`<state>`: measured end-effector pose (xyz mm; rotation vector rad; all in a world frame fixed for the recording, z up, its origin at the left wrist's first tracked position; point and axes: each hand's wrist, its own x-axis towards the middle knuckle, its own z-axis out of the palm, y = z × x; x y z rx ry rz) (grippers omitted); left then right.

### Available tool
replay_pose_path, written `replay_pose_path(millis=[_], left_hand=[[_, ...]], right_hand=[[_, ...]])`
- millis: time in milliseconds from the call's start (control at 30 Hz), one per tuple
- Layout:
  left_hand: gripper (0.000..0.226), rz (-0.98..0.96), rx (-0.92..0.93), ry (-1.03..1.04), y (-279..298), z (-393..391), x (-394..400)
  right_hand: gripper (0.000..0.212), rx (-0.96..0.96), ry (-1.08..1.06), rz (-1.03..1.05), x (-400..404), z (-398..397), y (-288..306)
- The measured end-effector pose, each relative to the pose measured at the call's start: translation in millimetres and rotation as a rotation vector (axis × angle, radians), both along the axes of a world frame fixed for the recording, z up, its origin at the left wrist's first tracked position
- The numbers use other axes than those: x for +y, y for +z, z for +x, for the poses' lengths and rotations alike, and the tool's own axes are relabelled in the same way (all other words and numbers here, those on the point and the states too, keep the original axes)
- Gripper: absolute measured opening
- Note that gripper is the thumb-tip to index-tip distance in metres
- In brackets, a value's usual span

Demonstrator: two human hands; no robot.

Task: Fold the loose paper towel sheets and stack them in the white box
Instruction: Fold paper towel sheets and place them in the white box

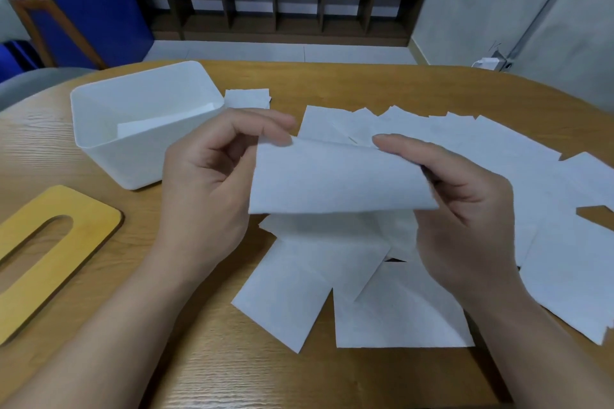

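Wooden table (332,83) below, my left hand (206,183) and right hand (465,209) pinch one folded sheet (339,176); I should align edges, then crease toward the white box (99,156) at ten o'clock.

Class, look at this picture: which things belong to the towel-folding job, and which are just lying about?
Belong to the job:
- folded sheet, pinched by left hand and right hand
- loose paper towel sheets on the table
- white box, one sheet already inside

Just lying about:
- yellow slotted lid
- small folded stack behind the box
- wall charger
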<state>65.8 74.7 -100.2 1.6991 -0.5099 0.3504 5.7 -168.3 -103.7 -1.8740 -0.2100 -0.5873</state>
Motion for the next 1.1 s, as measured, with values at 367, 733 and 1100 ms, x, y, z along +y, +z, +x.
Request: replay_pose_path(millis=[367,733,1100], left_hand=[[0.018,-0.198,0.167,-0.048,7.2,-2.5,-1.9],[0.049,0.336,0.412,-0.193,-7.1,-17.8,4.6],[0.039,0.824,-0.041,-0.107,-37.4,2.2,-9.8]], right_hand=[[0.042,0.199,0.339,0.454,-17.3,1.7,8.0],[0.022,0.698,0.212,-0.131,-29.7,-5.8,-3.1],[0.016,0.480,0.135,-0.492,-17.5,-15.1,-13.2]])
